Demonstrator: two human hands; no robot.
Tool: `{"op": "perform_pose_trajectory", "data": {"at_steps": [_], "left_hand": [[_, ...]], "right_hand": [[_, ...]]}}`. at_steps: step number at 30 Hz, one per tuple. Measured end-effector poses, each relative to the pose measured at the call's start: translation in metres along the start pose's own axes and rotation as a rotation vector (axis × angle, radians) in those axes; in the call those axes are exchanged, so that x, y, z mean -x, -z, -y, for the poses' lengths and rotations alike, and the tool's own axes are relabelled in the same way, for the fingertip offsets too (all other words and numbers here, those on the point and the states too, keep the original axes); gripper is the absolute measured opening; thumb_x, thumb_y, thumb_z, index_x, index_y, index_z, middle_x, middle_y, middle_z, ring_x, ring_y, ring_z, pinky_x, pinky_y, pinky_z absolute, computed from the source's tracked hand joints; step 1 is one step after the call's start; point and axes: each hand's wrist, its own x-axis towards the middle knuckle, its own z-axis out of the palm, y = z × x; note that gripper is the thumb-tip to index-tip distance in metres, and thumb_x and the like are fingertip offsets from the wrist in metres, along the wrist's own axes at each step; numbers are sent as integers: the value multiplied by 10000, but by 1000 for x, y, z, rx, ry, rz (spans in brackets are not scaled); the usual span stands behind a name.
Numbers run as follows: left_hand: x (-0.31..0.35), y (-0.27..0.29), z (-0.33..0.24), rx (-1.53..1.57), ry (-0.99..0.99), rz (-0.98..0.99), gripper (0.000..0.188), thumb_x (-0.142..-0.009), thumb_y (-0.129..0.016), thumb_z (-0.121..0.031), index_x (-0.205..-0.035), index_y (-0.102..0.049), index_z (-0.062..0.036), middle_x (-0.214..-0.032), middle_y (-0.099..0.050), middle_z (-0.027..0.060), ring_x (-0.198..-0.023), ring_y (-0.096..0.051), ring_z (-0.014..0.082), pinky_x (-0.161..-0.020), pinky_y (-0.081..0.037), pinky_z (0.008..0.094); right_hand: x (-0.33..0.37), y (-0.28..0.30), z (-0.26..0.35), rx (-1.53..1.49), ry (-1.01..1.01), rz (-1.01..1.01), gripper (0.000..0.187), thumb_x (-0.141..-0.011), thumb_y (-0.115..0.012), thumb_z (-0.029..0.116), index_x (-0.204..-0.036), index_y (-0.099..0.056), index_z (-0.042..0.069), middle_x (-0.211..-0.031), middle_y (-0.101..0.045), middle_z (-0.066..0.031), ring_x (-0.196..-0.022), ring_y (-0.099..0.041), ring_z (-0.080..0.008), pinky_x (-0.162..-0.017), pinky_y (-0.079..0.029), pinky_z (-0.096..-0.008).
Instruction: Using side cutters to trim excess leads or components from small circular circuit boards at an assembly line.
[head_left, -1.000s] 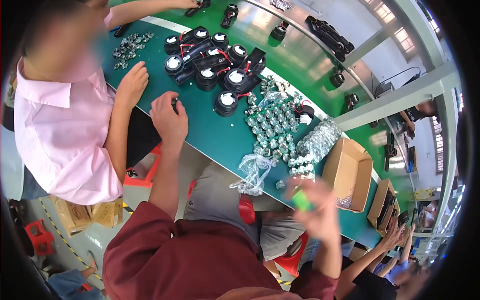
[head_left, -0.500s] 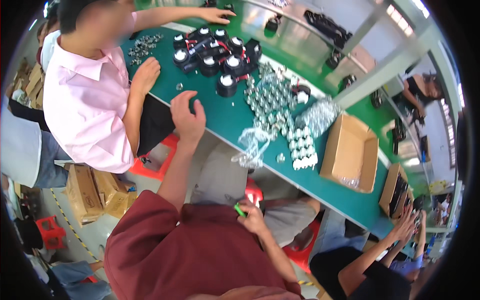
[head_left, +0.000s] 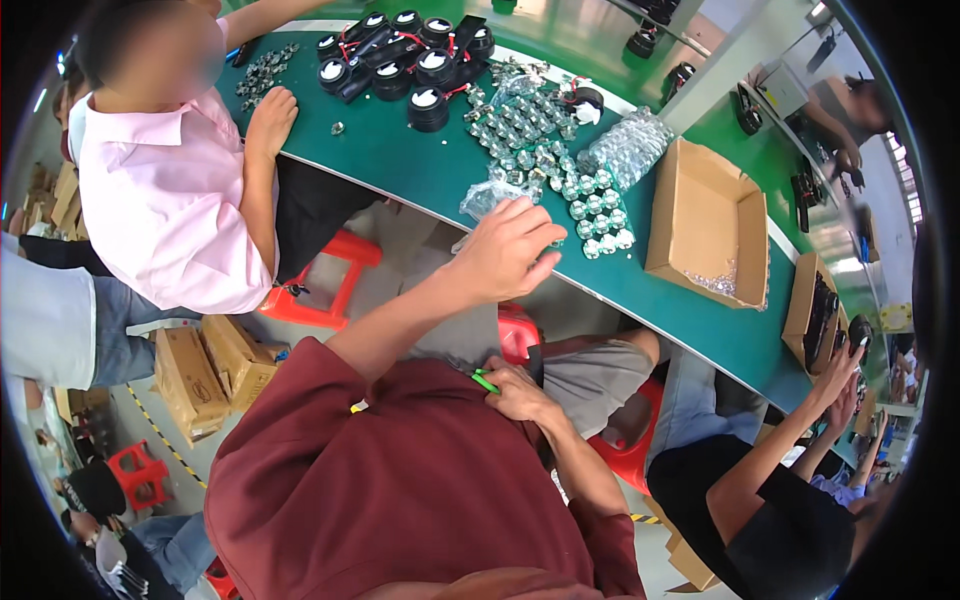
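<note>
Closest to you, your right hand (head_left: pixel 518 392) sits low against your dark red shirt (head_left: pixel 400 490), its grip pinched shut around a small green tool (head_left: pixel 484 381) whose tip pokes out to the left of your fingers. How much of the tool lies inside the hand is hidden.

Further out, your left hand (head_left: pixel 505 250) reaches to the near edge of the green tabletop (head_left: pixel 400 160). Its fingers are curled loosely downward, the tips resting on or just above a cluster of small round silver parts (head_left: pixel 560 170) that stand in rows there; whether the grip has closed on one of them cannot be told, since the fingers cover the spot. A crumpled clear plastic bag (head_left: pixel 485 195) lies just beside the hand, toward the tabletop's edge.

To the right of the silver parts sits an open cardboard box (head_left: pixel 700 190) with a few small shiny pieces in its far corner. Beyond the silver cluster a group of black round parts (head_left: pixel 400 60) with white tops and red wires is gathered.

On your left a person in a pink shirt (head_left: pixel 160 200) rests a hand on the tabletop near a loose small part. On your right another person in black (head_left: pixel 770 520) reaches toward a second box.
</note>
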Motion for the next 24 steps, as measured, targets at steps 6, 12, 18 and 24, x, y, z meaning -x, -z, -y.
{"op": "perform_pose_trajectory", "data": {"at_steps": [6, 12, 18, 24], "left_hand": [[-1, -10, -2, -408, 122, 116, 369, -801, -778, -286, -1087, -673, -77, -990, -598, 78, -977, -569, 288, -812, -433, 426], [5, -50, 15, -458, 12, -46, 233, -771, -730, -313, -827, -620, -116, -913, -537, 72, -999, -531, 273, -828, -431, 413], [13, -30, -2, -83, 48, -72, 196, -911, -700, -177, -1060, -625, -74, -1108, -580, 83, -980, -574, 260, -849, -455, 406], [20, 5, -43, 465, 223, -234, 177, -862, -703, -17, -1025, -637, -30, -1067, -626, 116, -893, -637, 252, -715, -528, 350]], "right_hand": [[18, -1, -4, -192, 137, -125, 265, -781, -697, 101, -993, -628, -43, -1079, -555, -208, -1096, -566, -429, -938, -453, -476], [30, -20, -29, -470, 37, -526, 448, -685, -588, -3, -1111, -724, -20, -1066, -611, -123, -1023, -607, -264, -953, -470, -341], [29, -1, -2, -493, 118, -773, 454, -633, -552, -11, -1049, -729, -49, -994, -568, -130, -988, -577, -283, -911, -457, -372], [36, 49, 15, -293, 441, -908, 525, -764, -512, 0, -1267, -619, -108, -1343, -523, -203, -1204, -540, -313, -1053, -424, -413]]}}
